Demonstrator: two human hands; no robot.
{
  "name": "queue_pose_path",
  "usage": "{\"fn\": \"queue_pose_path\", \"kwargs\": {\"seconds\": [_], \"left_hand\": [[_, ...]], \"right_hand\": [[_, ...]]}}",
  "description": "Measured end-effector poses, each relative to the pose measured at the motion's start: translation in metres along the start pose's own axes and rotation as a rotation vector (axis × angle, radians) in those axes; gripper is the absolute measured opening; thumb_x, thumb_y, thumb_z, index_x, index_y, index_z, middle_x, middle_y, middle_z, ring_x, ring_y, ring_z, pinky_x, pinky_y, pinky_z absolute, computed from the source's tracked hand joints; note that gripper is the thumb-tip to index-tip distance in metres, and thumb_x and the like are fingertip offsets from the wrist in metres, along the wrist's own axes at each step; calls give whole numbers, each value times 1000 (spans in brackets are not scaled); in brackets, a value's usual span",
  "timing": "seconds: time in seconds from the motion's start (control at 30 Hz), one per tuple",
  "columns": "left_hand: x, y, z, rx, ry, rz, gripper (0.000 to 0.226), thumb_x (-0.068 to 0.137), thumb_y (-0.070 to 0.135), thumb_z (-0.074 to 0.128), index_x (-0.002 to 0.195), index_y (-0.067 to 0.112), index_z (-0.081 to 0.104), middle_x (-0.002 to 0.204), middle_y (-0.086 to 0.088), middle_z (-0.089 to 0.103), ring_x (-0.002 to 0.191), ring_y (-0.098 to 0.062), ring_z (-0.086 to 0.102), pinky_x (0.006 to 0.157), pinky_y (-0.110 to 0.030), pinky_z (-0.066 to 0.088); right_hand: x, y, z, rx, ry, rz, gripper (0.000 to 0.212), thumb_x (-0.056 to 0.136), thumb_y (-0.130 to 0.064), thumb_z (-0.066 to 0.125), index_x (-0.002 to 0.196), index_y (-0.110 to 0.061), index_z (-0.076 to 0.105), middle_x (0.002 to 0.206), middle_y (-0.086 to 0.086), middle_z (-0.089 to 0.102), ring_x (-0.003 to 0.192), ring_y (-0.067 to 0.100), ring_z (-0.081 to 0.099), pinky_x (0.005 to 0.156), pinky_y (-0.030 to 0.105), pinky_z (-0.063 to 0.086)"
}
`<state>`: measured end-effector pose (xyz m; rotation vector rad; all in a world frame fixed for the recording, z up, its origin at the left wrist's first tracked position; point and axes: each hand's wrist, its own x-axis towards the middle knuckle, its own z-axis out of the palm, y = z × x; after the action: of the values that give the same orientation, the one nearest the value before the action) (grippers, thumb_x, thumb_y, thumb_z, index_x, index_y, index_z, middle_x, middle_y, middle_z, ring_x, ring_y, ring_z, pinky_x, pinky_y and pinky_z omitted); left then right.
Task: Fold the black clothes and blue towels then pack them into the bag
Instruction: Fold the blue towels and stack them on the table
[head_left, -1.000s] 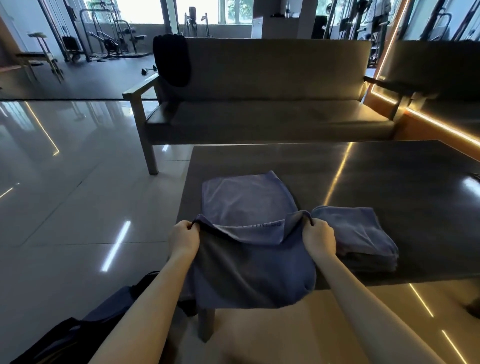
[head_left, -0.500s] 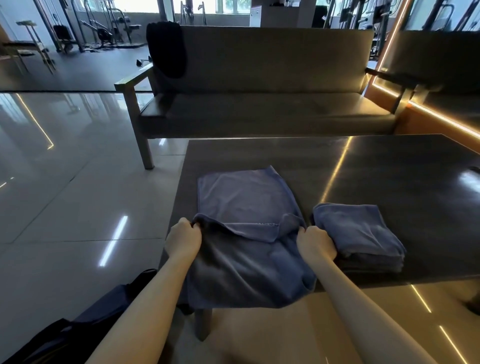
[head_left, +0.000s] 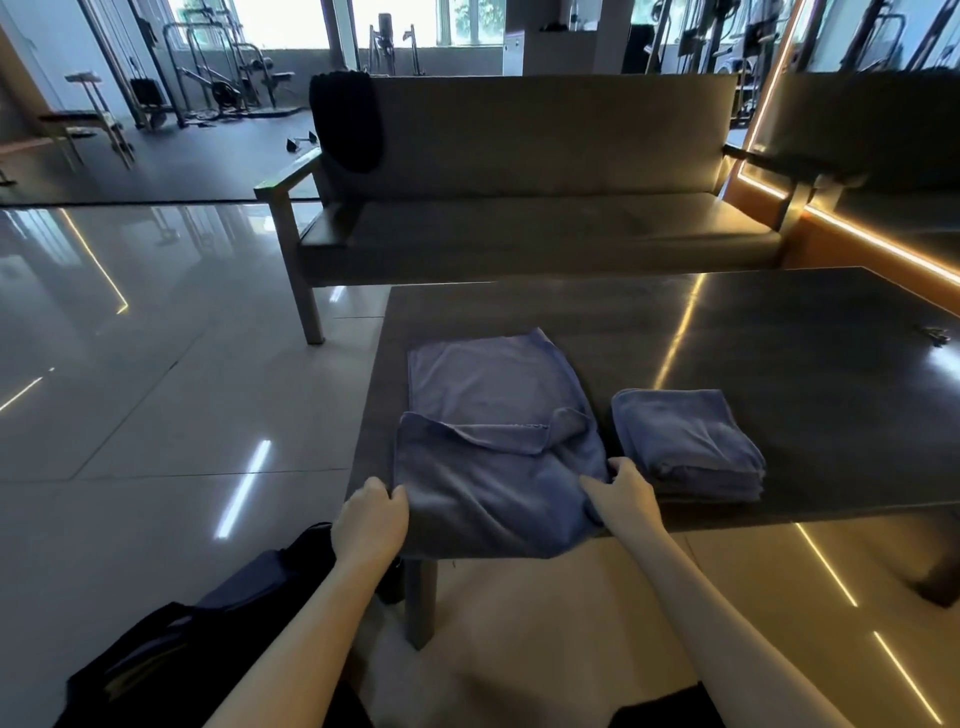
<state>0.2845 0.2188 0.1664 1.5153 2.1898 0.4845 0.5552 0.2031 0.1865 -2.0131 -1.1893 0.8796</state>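
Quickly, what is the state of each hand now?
Left hand: grips the left edge of the half-folded blue towel.
Right hand: pinches the right edge of the same towel.

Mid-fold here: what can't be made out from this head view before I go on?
Bag: head view, cut off by the bottom edge, crossed by the left arm; opening unseen.
Folded stack: layers too dim to count.
Left hand, right hand: grip on the towel hidden by their own backs.
Small object on the table: too small to name.
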Motion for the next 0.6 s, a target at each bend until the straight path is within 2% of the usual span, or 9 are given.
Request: {"fn": "queue_pose_path", "kwargs": {"seconds": [0.1, 0.17, 0.23, 0.27, 0.33, 0.4, 0.5, 0.6], "left_hand": [[-24, -8, -5, -75, -54, -24, 31, 97, 36, 39, 91, 10, 56, 91, -8, 60, 79, -22, 56, 69, -32, 46], [-33, -13, -6, -137, -124, -44, 29, 96, 34, 43, 84, 10, 57, 83, -8, 61, 74, -21, 58, 68, -34, 49], [-38, -16, -6, -246, -203, -77, 24, 94, 29, 49, 92, 8, 60, 81, -8, 64, 72, -22, 60, 70, -38, 55], [-42, -16, -6, -310, -244, -100, 20, 95, 26, 51, 99, 8, 59, 81, -8, 64, 68, -20, 59, 63, -36, 55], [-49, -15, -6, -417, -317, -142, 17, 96, 20, 51, 111, 14, 52, 81, -8, 61, 61, -16, 54, 49, -26, 45], [-53, -14, -6, -479, -331, -143, 18, 96, 15, 52, 113, 12, 52, 77, -8, 59, 58, -15, 52, 46, -23, 40], [-55, -14, -6, -568, -338, -140, 17, 96, 11, 52, 112, 11, 53, 76, -10, 62, 58, -18, 56, 51, -25, 43], [-58, -14, -8, -670, -370, -200, 15, 97, 14, 50, 113, 13, 52, 84, -13, 65, 68, -22, 61, 60, -30, 47]], "right_hand": [[-14, 4, -6, 91, -64, 4, 46, 87, -22, 66, 128, -6, 51, 104, 8, 60, 96, 24, 56, 77, 31, 44], [-20, 4, -11, 117, -112, 16, 41, 85, -19, 68, 121, -4, 57, 92, 4, 60, 90, 22, 58, 80, 36, 51], [-25, 1, -18, 162, -188, 25, 33, 85, -13, 67, 114, 1, 60, 93, 12, 63, 91, 28, 61, 89, 46, 52], [-28, 0, -20, 173, -246, 21, 23, 86, -9, 64, 106, 2, 61, 91, 14, 62, 87, 27, 60, 89, 45, 51], [-34, -4, -26, 124, -364, 9, 5, 89, -8, 59, 93, -6, 56, 83, 9, 55, 73, 17, 52, 71, 32, 48], [-34, -3, -28, 75, -434, -22, 6, 88, -9, 60, 93, -13, 58, 79, 3, 53, 66, 12, 45, 56, 22, 37], [-30, -1, -30, 74, -450, -61, 14, 83, -5, 63, 80, -16, 56, 68, -1, 50, 58, 9, 43, 48, 15, 34], [-27, -2, -32, 44, -445, -91, 20, 79, 0, 61, 70, -15, 52, 62, 0, 47, 54, 10, 42, 49, 17, 35]]}}
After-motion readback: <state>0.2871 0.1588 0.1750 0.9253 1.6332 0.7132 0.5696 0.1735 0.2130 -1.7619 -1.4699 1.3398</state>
